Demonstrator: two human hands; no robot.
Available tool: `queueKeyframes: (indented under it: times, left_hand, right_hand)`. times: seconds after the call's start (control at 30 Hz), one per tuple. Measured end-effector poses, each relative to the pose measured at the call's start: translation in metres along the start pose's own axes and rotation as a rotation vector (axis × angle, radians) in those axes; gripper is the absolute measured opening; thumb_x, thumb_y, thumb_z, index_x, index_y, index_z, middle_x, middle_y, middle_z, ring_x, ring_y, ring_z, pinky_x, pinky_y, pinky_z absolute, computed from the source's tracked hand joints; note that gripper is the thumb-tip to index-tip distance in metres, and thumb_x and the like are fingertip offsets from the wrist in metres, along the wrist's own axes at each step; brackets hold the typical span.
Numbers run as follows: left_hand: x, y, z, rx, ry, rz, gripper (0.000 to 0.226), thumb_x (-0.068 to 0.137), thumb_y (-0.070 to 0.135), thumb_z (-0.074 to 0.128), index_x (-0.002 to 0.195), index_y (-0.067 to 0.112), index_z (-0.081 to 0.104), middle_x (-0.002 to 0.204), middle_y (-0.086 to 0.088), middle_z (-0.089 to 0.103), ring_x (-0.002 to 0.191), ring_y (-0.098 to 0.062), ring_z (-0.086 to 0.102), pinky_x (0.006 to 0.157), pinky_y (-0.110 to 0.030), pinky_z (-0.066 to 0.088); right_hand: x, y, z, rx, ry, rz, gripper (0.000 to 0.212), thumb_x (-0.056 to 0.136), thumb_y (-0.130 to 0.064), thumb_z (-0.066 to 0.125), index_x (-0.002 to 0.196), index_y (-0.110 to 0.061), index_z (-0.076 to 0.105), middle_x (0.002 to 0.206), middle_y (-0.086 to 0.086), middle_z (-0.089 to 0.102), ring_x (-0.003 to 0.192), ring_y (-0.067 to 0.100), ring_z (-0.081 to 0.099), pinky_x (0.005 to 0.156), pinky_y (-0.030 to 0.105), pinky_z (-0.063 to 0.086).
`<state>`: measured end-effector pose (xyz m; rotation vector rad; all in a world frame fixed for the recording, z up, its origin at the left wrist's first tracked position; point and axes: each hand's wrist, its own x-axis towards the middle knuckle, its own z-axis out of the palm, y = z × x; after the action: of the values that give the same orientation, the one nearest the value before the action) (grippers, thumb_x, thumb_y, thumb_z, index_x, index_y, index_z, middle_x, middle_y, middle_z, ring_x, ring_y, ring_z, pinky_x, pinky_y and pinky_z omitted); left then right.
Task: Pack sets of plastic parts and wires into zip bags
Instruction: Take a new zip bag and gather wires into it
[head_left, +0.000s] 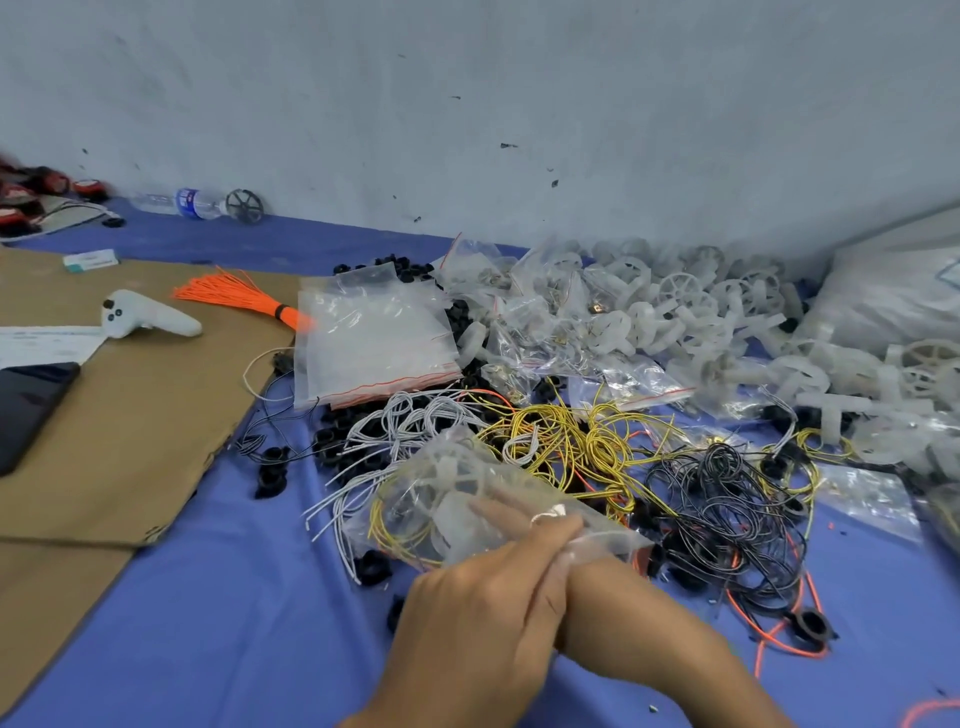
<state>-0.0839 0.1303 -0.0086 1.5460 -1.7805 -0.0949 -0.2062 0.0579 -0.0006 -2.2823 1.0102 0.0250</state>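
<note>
Item: zip bag (457, 540), filled with white plastic parts (451, 475) and yellow wire (393, 526), just beyond our left hand (483, 618), whose fingers pinch the bag's near edge.
Right hand (587, 569): tucked behind the left hand and the bag; we cannot tell its grip.
Loose wires (597, 447): beyond both hands.
Empty bags (369, 343): well beyond the left hand.

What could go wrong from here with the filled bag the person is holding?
1. The zip bag bulges with a white plastic part and yellow wire. Whether its mouth, at the end pinched by the left hand, is sealed cannot be told. Contents might slip out, or wire might catch in the zip.
2. The bag is above the loose wires, so strands could snag on it or get mixed into the set.
</note>
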Motion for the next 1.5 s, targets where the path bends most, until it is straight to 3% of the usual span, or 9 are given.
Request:
queueKeyframes:
  times: [0.1,0.4,0.57,0.77,0.93,1.1,1.23,1.4,1.5]
  left_hand:
    - [-0.003,-0.002,0.000,-0.024,-0.001,0.005,0.036,0.093,0.041,0.045,0.123,0.039,0.066,0.094,0.016,0.074,0.073,-0.011,0.069,0.049,-0.024,0.053]
    - [0.007,-0.012,-0.016,-0.256,0.029,-0.190,0.030,0.095,0.052,0.044,0.120,0.053,0.062,0.079,0.030,0.059,0.065,0.008,0.055,0.059,-0.004,0.038]
    - [0.093,-0.067,-0.065,-0.579,0.266,-0.303,0.025,0.098,0.043,0.049,0.102,0.035,0.073,0.055,0.013,0.051,0.042,-0.007,0.038,0.037,-0.021,0.031]
    - [0.153,-0.208,-0.107,-1.029,0.226,-0.928,0.026,0.081,0.004,0.045,0.064,0.024,0.047,0.042,0.010,0.026,0.033,-0.005,0.023,0.035,-0.014,0.017]
    - [0.112,-0.272,-0.110,-0.918,0.307,-1.188,0.023,0.058,0.001,0.033,0.068,0.022,0.034,0.036,0.009,0.027,0.030,-0.005,0.023,0.035,-0.016,0.018]
    - [0.102,-0.266,-0.121,-1.035,0.295,-1.144,0.020,0.061,0.007,0.039,0.070,0.024,0.041,0.038,0.007,0.028,0.035,-0.005,0.023,0.040,-0.015,0.018]
    - [0.111,-0.221,-0.134,-1.198,0.187,-0.818,0.031,0.056,0.008,0.062,0.078,0.027,0.050,0.042,0.012,0.033,0.040,-0.004,0.021,0.040,-0.014,0.022]
    - [0.101,-0.143,-0.121,-0.728,0.104,-0.512,0.043,0.082,0.053,0.067,0.114,0.025,0.073,0.086,-0.023,0.051,0.071,-0.028,0.043,0.048,-0.035,0.039]
    - [0.080,-0.107,-0.097,-0.457,0.120,-0.359,0.039,0.090,0.062,0.052,0.112,0.038,0.072,0.071,-0.022,0.051,0.056,-0.015,0.043,0.051,-0.018,0.034]
  right_hand:
    - [-0.005,0.019,-0.001,-0.044,0.079,-0.215,0.033,0.095,-0.021,0.053,0.128,-0.022,0.058,0.130,-0.012,0.060,0.119,0.003,0.052,0.101,0.019,0.040]
    - [-0.078,0.067,-0.017,0.342,0.356,-0.021,0.020,0.085,-0.030,0.061,0.100,-0.037,0.072,0.097,-0.007,0.073,0.090,0.010,0.069,0.080,0.022,0.053]
    - [-0.091,0.083,0.010,0.464,0.386,0.138,0.023,0.079,-0.028,0.062,0.099,-0.024,0.073,0.094,-0.003,0.075,0.090,0.011,0.070,0.083,0.021,0.054]
    - [-0.095,0.093,0.044,0.511,0.336,0.249,0.020,0.086,-0.013,0.067,0.099,-0.027,0.072,0.098,-0.017,0.074,0.095,-0.001,0.069,0.086,0.010,0.049]
    - [-0.104,0.093,0.059,0.524,0.396,0.327,0.022,0.084,-0.012,0.071,0.096,-0.030,0.076,0.094,-0.015,0.075,0.094,-0.001,0.069,0.090,0.021,0.050]
    - [-0.104,0.086,0.058,0.555,0.403,0.328,0.028,0.084,-0.010,0.070,0.091,-0.036,0.077,0.091,-0.015,0.076,0.092,-0.003,0.069,0.088,0.012,0.048]
    - [-0.093,0.084,0.045,0.466,0.395,0.254,0.036,0.085,-0.015,0.070,0.096,-0.049,0.070,0.092,-0.019,0.074,0.090,-0.003,0.068,0.085,0.014,0.051]
    - [-0.044,0.090,-0.009,0.352,0.390,0.094,0.016,0.093,-0.023,0.062,0.103,-0.033,0.069,0.096,-0.010,0.072,0.091,0.011,0.068,0.083,0.036,0.053]
    - [0.009,0.091,-0.051,0.264,0.501,0.034,0.015,0.096,-0.027,0.060,0.108,-0.033,0.068,0.100,-0.013,0.070,0.090,0.007,0.066,0.077,0.028,0.055]
